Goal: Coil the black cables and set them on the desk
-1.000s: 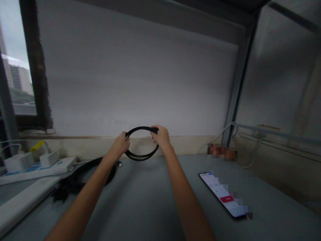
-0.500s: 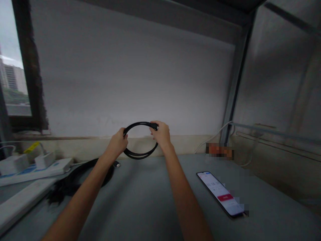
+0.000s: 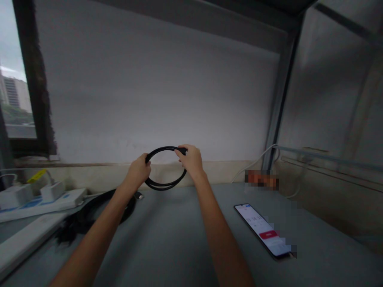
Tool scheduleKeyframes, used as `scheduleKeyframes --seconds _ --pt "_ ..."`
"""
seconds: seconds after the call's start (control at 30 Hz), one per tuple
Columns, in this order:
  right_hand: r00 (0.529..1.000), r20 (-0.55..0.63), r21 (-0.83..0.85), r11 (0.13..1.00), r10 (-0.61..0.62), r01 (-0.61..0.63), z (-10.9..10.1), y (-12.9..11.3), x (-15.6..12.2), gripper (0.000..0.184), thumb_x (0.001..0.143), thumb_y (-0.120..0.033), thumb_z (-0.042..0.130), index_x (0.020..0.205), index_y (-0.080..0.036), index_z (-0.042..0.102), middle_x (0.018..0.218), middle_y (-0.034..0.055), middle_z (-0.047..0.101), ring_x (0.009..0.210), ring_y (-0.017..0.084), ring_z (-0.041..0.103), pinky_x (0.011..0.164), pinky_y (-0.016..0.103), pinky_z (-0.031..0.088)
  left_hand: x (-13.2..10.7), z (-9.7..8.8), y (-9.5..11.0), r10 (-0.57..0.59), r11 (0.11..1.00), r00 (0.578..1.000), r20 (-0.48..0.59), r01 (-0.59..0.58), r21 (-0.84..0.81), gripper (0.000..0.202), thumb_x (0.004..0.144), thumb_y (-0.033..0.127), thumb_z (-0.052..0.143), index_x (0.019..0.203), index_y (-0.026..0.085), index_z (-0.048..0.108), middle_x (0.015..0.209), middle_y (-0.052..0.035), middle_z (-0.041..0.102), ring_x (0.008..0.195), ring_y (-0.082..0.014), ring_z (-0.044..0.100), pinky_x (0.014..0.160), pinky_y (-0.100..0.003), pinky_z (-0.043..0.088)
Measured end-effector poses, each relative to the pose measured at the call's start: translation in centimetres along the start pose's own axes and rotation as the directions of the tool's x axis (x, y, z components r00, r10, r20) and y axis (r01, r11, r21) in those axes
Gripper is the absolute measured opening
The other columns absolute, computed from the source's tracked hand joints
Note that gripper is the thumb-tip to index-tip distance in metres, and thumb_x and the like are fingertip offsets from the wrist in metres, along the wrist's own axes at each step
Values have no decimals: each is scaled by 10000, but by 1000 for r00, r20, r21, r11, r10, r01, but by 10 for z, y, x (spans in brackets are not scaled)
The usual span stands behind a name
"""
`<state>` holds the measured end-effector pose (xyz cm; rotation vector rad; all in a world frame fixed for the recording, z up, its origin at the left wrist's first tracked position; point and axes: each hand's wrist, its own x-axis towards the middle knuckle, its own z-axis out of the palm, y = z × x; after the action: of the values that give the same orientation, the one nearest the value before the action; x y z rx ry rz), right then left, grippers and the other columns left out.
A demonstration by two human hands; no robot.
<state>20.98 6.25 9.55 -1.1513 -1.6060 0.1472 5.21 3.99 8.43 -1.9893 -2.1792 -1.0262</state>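
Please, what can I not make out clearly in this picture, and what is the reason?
All in the head view:
- Left hand: fingertips hidden behind the hand itself, around the held cable.
- Connector end at the right hand: partly covered by fingers, too small to identify.
- Lying cable: middle part hidden by the left forearm.
- Power strip: cut off by the left edge.
- Reddish object: pixelated.
- Phone: digits blurred.

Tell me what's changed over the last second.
The view has swung slightly right. The left grip and right grip have raised the looped black cable a touch, and the right fingers seem slightly shifted. Nothing was taken up or let go. The phone, power strip and second black coil lie unmoved.
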Motion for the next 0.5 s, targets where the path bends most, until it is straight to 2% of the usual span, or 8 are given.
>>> scheduleKeyframes --seconds 0.33,0.5 --pt "998 -51 5 999 -35 35 -10 -12 -1 251 771 -301 585 975 -179 667 866 62 682 802 195 652 693 319 527 -4 -17 7 37 999 996 -79 -37 1 360 804 165 346 1142 123 462 976 -118 621 959 -214 579 855 -294 446" --pt "999 9 -27 999 33 -32 3 5 0 272 764 -321 582 989 -191 663 895 53 689 792 173 657 684 284 526 -1 -1 0 3 999 1000 -3 -3 51 382 805 179 350 1167 100 440 1131 -142 565 1074 -218 530 905 -286 430"
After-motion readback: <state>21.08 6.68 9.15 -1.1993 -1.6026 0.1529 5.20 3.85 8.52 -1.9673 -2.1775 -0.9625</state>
